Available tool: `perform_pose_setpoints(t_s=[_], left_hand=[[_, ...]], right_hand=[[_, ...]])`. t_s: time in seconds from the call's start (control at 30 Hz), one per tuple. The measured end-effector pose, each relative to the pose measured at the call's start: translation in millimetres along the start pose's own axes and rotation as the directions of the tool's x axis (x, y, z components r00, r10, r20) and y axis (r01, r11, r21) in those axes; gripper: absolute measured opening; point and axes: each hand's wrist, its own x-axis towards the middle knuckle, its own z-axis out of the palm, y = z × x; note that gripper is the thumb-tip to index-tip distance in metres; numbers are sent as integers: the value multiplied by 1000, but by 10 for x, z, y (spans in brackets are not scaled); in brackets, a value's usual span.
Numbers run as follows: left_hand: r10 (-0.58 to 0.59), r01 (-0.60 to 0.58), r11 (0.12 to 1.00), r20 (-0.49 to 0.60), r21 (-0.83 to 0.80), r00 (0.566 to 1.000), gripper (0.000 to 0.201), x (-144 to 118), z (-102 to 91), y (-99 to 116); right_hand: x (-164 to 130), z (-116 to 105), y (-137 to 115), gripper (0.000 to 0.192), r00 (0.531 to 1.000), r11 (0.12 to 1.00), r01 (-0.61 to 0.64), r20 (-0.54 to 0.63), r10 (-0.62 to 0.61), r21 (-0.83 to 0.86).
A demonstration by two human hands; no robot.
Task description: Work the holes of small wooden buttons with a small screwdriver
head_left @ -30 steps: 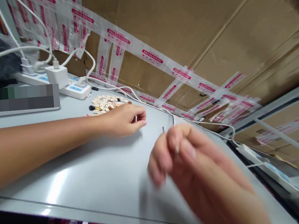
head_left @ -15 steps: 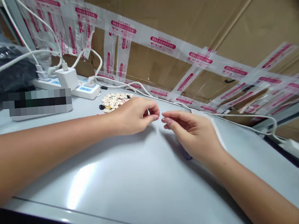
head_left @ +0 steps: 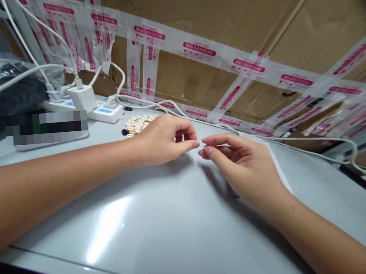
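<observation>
A tiny pale item (head_left: 203,146), too small to identify, is sitting pinched at the right hand (head_left: 242,166) fingertips, just above the grey table (head_left: 164,223); the left hand (head_left: 164,139) is pinching thumb to forefinger beside it, contents not discernible. Open tabletop is lying toward the near edge. Behind the left hand, a loose pile of beads (head_left: 137,123) is resting near the power strip (head_left: 105,113).
</observation>
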Motion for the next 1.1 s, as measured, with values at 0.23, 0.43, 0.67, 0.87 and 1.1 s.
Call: perform_pose_setpoints(t_s=[0.23, 0.43, 0.67, 0.87, 1.1], left_hand=[[-12, 13, 1000, 30, -25, 999, 12, -1, 12, -17], [36, -35, 999, 14, -25, 999, 8, -3, 12, 0], [114, -115, 993, 11, 10, 993, 4, -11, 2, 11], [95, -95, 995, -5, 20, 995, 8, -18, 6, 8], [70, -70, 998, -10, -3, 997, 10, -13, 16, -1]], right_hand=[[18, 5, -4, 13, 1000, 999, -14, 22, 13, 41], [-3, 6, -31, 13, 999, 999, -15, 42, 13, 48], [-1, 6, -39, 17, 998, 995, -17, 65, 10, 96], [-19, 17, -75, 22, 995, 982, -90, 62, 81, 164], [-38, 48, -42, 24, 975, 942, -207, 137, 176, 264]])
